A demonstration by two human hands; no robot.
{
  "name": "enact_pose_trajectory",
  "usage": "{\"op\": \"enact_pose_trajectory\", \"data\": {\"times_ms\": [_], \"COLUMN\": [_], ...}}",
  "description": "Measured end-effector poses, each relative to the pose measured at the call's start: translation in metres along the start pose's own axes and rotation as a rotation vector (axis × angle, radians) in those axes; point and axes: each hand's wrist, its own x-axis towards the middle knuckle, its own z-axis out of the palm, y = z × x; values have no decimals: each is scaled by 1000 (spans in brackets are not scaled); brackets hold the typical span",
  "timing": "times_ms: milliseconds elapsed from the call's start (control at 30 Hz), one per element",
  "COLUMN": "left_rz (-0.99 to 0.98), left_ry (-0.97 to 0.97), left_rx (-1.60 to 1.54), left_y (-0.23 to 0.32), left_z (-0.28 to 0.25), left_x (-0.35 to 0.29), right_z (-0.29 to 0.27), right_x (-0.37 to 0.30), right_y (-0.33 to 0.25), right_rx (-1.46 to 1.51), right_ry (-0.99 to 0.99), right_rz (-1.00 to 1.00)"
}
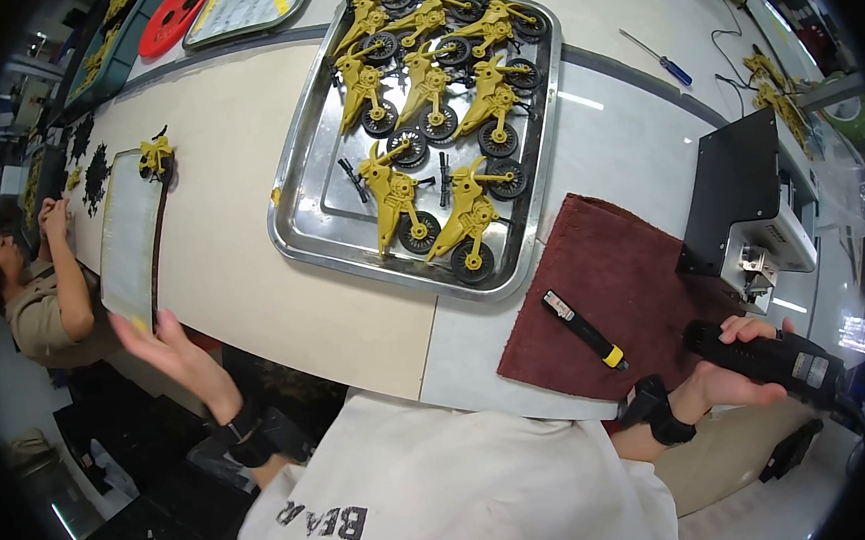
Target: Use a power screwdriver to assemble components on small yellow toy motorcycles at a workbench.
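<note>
Left hand: the person's left hand (180,360) is spread wide, fingers apart, just beside the near end of a long pale tray (127,236); whether it touches is hard to tell.
Right hand: the person's right hand (724,386) is wrapped around a black handheld tool (795,365).
Handheld tool: at the near right of the surface (357,330), its narrower end pointing left, toward the right corner of a maroon cloth (591,244).
Cloth: lies along the surface's near edge; a black stick-shaped tool with a yellow band (583,330) rests on it, slanting toward the near edge.
Metal tray: the metal tray (314,223) sits left of the cloth and holds 8 yellow toy motorbikes (427,85), 6 toward the far edge and 2 toward the near edge.
Loose parts: 2 black rod-like pieces (354,180) lie among the nearer bikes.
Pale tray's far right corner: a yellow-and-black assembly (155,159).
Beyond the cloth's right edge: a black and silver machine (738,198).
Surface's far right: a blue-handled screwdriver (677,72).
Surface's left end: black parts (97,178) in heaps; a co-worker (49,307) sits there, hands together.
</note>
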Motion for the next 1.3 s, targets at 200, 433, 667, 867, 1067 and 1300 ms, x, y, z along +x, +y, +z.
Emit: {"op": "enact_pose_trajectory", "data": {"times_ms": [200, 433, 667, 867, 1067, 1300], "left_rz": [789, 711, 720, 883, 938, 1013], "left_ry": [-1134, -1203, -996, -1469, -1346, -1338], "left_rx": [87, 222, 171, -296, -247, -204], "left_y": [107, 57, 130, 177, 141, 137], "left_z": [89, 143, 119, 150, 175, 176], "left_x": [27, -3, 0, -118, -173, -174], "right_z": [-6, -54, -67, -41, -24, -28], "right_x": [-9, -24, -36, -13, -8, 51], "right_y": [-7, -65, -61, -55, -59, -56], "right_rx": [5, 24, 42, 169, 213, 160], "right_ry": [153, 185, 359, 308, 181, 110], "right_rz": [12, -89, 117, 188, 125, -126]}}
